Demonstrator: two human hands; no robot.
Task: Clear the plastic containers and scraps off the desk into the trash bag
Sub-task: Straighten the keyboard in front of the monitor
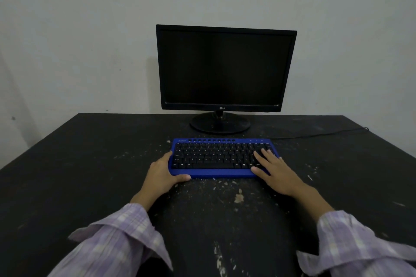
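- Holding the blue keyboard (221,158) at both ends: the left hand (165,174) wraps its near left corner, thumb along the front edge, while the right hand (273,167) rests flat, fingers spread on the right keys.
- No containers or trash bag in view; only pale scraps (239,198) dot the desk (67,175) near the keyboard.
- Those crumbs look light and loose, likely better swept than pinched.

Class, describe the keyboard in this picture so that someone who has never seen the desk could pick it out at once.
Start at the black monitor by the wall on the dark desk. Just in front of its round stand lies the keyboard, with the left hand gripping one end and the right hand flat on the other. Its bright blue frame is the desk's only colour.
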